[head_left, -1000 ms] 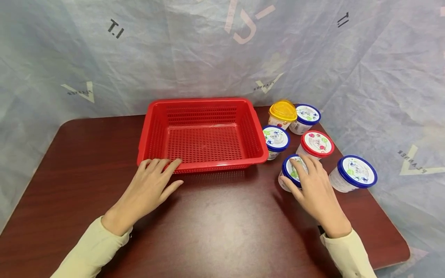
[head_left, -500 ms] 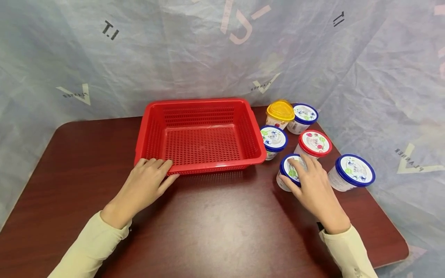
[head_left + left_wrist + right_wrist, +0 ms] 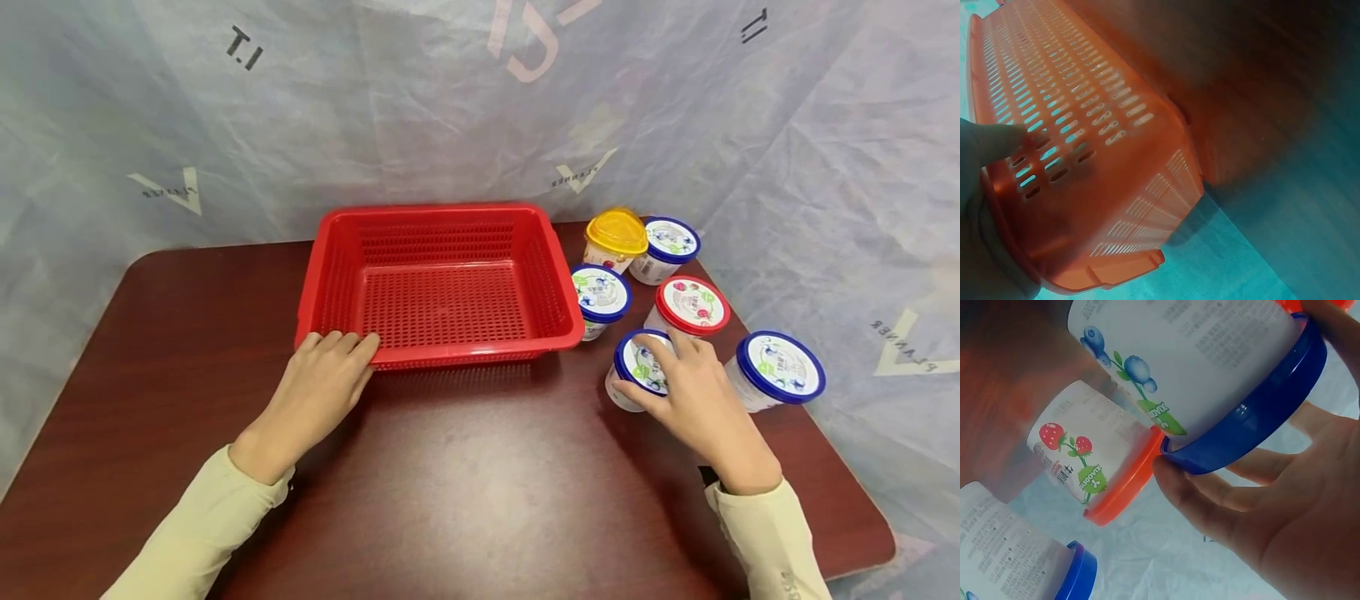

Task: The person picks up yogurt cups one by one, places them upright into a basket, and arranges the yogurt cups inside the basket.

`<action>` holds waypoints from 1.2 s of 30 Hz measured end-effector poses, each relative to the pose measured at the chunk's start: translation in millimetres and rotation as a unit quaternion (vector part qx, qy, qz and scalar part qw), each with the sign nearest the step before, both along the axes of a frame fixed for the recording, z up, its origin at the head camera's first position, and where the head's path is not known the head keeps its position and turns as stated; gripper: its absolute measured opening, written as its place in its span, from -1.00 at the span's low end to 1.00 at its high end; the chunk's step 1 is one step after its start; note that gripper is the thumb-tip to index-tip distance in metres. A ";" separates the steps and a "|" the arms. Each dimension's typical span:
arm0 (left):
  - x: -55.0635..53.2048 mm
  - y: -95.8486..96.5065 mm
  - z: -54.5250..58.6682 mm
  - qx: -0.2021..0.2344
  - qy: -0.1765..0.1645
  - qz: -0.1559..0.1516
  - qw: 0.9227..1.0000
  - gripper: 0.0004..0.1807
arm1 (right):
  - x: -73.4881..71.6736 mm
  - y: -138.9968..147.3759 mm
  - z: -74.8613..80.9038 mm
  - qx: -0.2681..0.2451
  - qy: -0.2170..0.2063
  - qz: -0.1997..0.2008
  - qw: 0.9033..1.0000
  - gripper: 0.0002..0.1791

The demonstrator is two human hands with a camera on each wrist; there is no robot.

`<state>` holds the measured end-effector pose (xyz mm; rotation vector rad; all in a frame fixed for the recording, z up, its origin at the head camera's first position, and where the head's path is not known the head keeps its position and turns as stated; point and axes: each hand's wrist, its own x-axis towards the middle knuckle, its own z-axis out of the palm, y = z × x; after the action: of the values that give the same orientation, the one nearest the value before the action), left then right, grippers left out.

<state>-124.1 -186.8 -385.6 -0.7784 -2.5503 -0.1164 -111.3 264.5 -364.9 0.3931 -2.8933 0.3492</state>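
A red plastic basket with slotted walls stands at the back middle of the table. My left hand grips its near rim at the left corner, fingers over the edge; the left wrist view shows the thumb against the outer wall. On the right, my right hand holds a white tub with a blue lid by the lid. Blueberries are printed on that tub in the right wrist view, where a fingertip touches the lid's edge. The tub looks upright on the table.
Around the held tub stand a red-lidded tub, a yellow-lidded cup and other blue-lidded tubs, one by the basket, one at the back, one near the table's right edge. A grey cloth hangs behind.
My left hand has closed onto the basket's near rim, and its thumb has gone under the edge. My right hand stays at the same blue-lidded tub. The view has shifted slightly.
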 end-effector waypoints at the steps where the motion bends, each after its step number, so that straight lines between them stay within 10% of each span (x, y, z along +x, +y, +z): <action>1: -0.2 0.6 0.2 0.000 0.001 0.001 1.000 -0.63 | -0.3 0.4 0.5 0.001 0.003 0.000 1.000 -0.24; 36: 2.6 3.3 -1.1 0.016 0.009 0.011 1.000 -0.60 | 16.3 -5.8 15.5 -0.025 0.076 0.006 0.997 -0.26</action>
<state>-121.5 -183.5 -386.6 -0.7364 -2.5328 -0.1419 -95.0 258.7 -349.4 0.4115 -2.7302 0.3761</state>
